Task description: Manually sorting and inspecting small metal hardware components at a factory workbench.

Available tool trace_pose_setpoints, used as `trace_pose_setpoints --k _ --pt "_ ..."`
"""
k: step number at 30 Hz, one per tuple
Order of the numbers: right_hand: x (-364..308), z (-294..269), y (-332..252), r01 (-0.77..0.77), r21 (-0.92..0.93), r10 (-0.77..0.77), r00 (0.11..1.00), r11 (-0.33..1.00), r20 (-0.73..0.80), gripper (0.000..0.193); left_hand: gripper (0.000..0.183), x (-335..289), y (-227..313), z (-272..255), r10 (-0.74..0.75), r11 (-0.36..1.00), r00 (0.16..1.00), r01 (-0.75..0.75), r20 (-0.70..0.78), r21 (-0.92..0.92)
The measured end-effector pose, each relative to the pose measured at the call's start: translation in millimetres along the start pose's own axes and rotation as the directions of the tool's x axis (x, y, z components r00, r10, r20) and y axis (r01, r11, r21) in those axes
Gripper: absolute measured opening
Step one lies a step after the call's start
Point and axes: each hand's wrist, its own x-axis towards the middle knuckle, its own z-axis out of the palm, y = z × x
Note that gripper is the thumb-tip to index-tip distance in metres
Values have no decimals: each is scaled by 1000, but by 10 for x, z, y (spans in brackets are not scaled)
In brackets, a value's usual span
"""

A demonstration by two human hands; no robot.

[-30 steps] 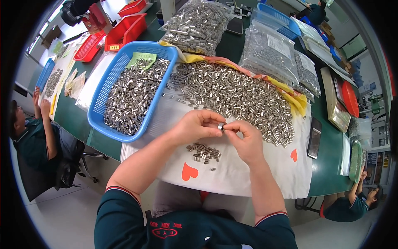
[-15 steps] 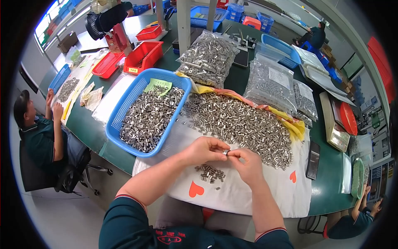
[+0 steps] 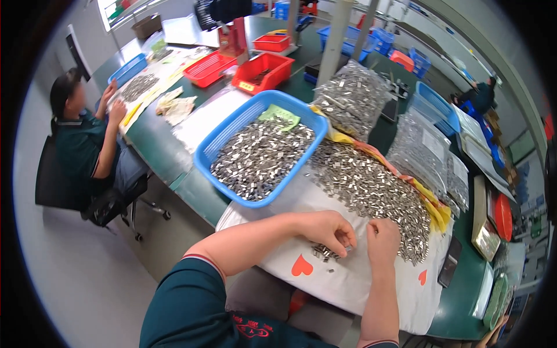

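Short metal cylinders (image 3: 264,159), three lots, left to right. First lot in blue basket (image 3: 249,202), green slip (image 3: 279,114) on top; walls probably there to stop rolling. Small pile (image 3: 324,252) on white cloth (image 3: 360,296), right beside left hand (image 3: 329,229), likely for short reach. Left hand: thumb and fingers curled near together, can't tell if anything gripped. Main heap (image 3: 377,188) beyond hands; bunched yellow-orange cloth edge (image 3: 400,174) behind seems to dam it. Right hand (image 3: 383,236): fingers folded in, contents hidden, can't tell.
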Motion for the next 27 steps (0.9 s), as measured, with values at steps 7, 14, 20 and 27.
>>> trace_pose_setpoints --k 7,14,20,27 --pt "2 65 30 -136 -148 139 990 980 16 6 31 44 12 -4 49 996 998 -52 45 72" --pt "-31 -40 -15 -192 -137 212 965 972 155 5 31 83 -47 -8 82 996 996 -83 23 21" --pt "-56 -42 23 -133 -179 159 977 975 144 10 33 142 -103 -15 123 991 991 -125 -49 -45" --pt "-62 -89 -57 -343 563 331 935 752 128 8 33 154 -60 -47 166 977 936 -199 -309 -78"
